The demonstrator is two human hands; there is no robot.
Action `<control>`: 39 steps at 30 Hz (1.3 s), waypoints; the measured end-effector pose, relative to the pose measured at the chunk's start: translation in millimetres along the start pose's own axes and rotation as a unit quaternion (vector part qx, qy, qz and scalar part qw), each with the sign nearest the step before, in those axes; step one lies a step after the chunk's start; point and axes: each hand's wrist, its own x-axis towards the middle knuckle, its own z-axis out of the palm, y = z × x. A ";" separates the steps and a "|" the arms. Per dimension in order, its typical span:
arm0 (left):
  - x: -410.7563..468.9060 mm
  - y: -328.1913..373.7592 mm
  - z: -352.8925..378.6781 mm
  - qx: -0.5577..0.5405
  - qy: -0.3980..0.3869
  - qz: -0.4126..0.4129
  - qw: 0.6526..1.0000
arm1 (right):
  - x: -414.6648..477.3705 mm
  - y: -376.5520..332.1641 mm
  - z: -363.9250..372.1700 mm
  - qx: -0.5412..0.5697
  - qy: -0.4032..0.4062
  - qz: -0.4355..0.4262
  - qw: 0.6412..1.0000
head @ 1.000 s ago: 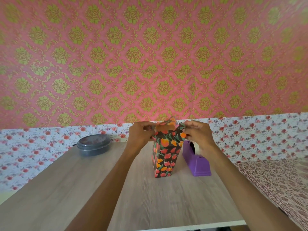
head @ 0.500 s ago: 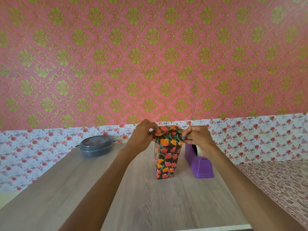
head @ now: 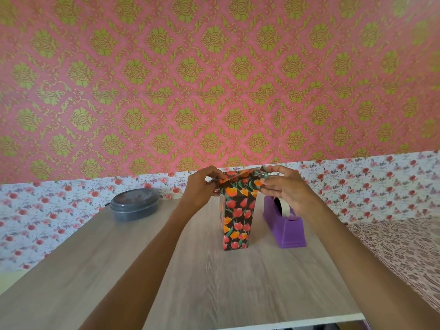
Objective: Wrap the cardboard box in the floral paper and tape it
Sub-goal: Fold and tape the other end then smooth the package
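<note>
A tall narrow box covered in black floral paper (head: 236, 215) with red and orange tulips stands upright in the middle of the wooden table (head: 226, 282). No bare cardboard shows. My left hand (head: 202, 189) pinches the paper's top left corner. My right hand (head: 283, 186) pinches the top right corner, and the loose paper flap at the top spreads between the two hands. A purple tape dispenser (head: 285, 225) with a white roll stands just right of the box, partly behind my right wrist.
A round dark lidded container (head: 135, 207) sits at the table's back left. A wall with flowered paper rises right behind the table. A patterned cloth surface (head: 402, 244) lies to the right. The table's near edge runs along the bottom.
The top flap of paper has been pulled flatter and wider; my hands have moved slightly apart at the box's top. The box stays upright in place.
</note>
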 end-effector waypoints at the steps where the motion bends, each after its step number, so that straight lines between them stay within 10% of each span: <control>1: -0.3 0.0 0.7 -0.015 0.009 -0.009 1.000 | -0.5 0.5 1.9 -0.003 0.009 -0.014 1.000; 11: -5.4 2.0 -17.5 -0.301 -0.076 -0.154 0.938 | -0.1 13.1 7.8 -0.015 0.096 -0.045 0.994; 23: 1.8 23.5 9.3 -0.216 0.170 -0.205 0.939 | 15.2 12.4 23.4 0.019 0.261 -0.012 0.965; 30: -1.2 13.0 11.7 -0.341 0.129 -0.254 0.896 | 12.7 19.4 16.8 0.130 0.172 0.060 0.975; 39: 2.6 -12.0 -22.8 -0.251 -0.132 -0.129 0.950 | 9.0 14.0 -18.6 -0.042 -0.038 0.010 0.998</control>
